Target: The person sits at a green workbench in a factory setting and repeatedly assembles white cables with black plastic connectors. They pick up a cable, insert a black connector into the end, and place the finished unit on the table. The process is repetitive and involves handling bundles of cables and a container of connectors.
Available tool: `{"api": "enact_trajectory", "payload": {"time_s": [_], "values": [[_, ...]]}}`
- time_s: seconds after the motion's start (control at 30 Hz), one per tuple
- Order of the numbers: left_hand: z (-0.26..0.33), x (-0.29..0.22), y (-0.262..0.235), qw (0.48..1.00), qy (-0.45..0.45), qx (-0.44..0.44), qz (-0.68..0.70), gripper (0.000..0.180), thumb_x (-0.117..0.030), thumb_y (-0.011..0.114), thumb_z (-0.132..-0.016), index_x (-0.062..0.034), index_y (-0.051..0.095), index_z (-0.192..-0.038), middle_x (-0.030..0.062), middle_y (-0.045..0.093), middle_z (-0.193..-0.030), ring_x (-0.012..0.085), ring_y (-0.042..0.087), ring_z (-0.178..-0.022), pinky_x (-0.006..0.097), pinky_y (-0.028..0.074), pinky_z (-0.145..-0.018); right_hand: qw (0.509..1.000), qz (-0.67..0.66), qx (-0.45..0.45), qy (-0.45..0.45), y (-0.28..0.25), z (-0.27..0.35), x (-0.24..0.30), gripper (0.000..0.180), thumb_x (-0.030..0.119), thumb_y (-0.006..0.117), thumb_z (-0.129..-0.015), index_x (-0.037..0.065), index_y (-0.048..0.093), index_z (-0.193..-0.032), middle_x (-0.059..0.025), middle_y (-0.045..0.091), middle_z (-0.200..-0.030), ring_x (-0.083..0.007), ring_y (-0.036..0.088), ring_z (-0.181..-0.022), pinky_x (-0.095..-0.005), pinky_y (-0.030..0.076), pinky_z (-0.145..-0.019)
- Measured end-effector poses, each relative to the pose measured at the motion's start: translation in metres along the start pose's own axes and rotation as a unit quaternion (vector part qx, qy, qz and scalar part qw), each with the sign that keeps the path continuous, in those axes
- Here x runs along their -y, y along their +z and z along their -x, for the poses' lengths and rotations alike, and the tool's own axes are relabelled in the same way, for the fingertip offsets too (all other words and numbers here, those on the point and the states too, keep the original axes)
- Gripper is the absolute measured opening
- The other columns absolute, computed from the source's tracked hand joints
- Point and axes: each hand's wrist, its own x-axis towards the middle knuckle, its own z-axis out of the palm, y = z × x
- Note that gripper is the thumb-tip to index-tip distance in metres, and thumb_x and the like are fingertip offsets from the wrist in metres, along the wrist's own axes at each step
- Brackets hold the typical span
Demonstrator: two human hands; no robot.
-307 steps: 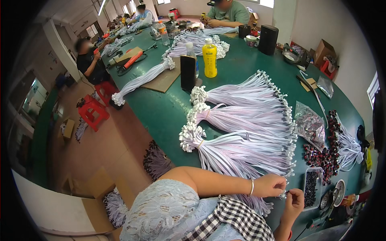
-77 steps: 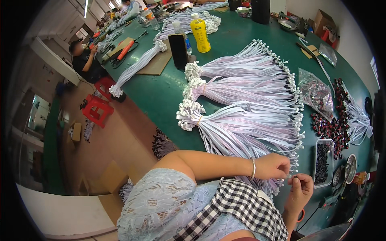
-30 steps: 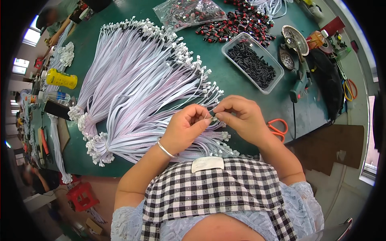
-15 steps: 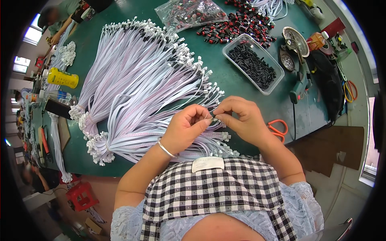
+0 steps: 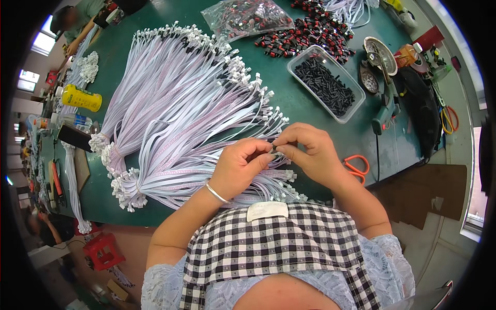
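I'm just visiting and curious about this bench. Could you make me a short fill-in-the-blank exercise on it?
1. Of the left hand and right hand, the ____ one is nearer the clear plastic container.
2. That container holds many small ____-coloured pieces.
3. A silver bangle circles the person's ____ wrist.
4. The tabletop under the white flat cables is coloured ____.

Missing words: right; black; left; green.

Left hand and right hand pinch small dark piece near fanned white cables.
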Motion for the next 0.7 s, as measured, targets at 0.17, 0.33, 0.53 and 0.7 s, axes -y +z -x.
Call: {"api": "enact_trajectory", "payload": {"time_s": [0.17,0.33,0.53,0.7], "values": [[0.000,-0.002,-0.002,0.997,0.032,0.014,-0.073,0.013,-0.003,0.061,-0.086,0.0034,0.062,-0.097,0.0050,0.059,-0.088,0.0085,0.058,-0.070,0.021,0.048,-0.063,0.998,0.045,0.030,-0.015,-0.006,-0.002,0.004,0.011,0.001,0.064,-0.077,0.004,0.065,-0.087,-0.0077,0.062,-0.083,-0.0194,0.061,-0.072,-0.0286,0.048,-0.063],[-0.001,-0.004,-0.003,0.991,0.048,0.024,-0.122,0.013,-0.002,0.061,-0.085,0.0041,0.062,-0.097,0.0062,0.059,-0.087,0.0090,0.058,-0.070,0.021,0.047,-0.063,0.996,0.064,0.059,-0.036,-0.010,-0.001,0.001,0.011,0.002,0.064,-0.076,0.003,0.065,-0.087,-0.0083,0.062,-0.083,-0.0232,0.061,-0.074,-0.0316,0.049,-0.065],[0.003,-0.008,0.000,0.985,0.066,0.017,-0.161,0.021,-0.007,0.064,-0.081,-0.0002,0.062,-0.101,0.0077,0.062,-0.083,0.0144,0.057,-0.069,0.026,0.045,-0.062,0.989,0.102,0.057,-0.091,-0.006,0.000,-0.001,0.009,0.003,0.064,-0.075,0.004,0.063,-0.084,-0.0074,0.061,-0.082,-0.0249,0.060,-0.076,-0.0337,0.048,-0.066],[0.009,-0.020,-0.014,0.961,0.071,0.084,-0.253,0.043,-0.004,0.062,-0.078,-0.0038,0.052,-0.119,0.0077,0.060,-0.088,0.0169,0.060,-0.081,0.029,0.048,-0.077,0.986,0.109,0.076,-0.103,-0.008,0.000,-0.002,0.007,0.004,0.064,-0.074,0.004,0.061,-0.080,-0.0070,0.059,-0.079,-0.0250,0.058,-0.075,-0.0350,0.047,-0.066]]}}
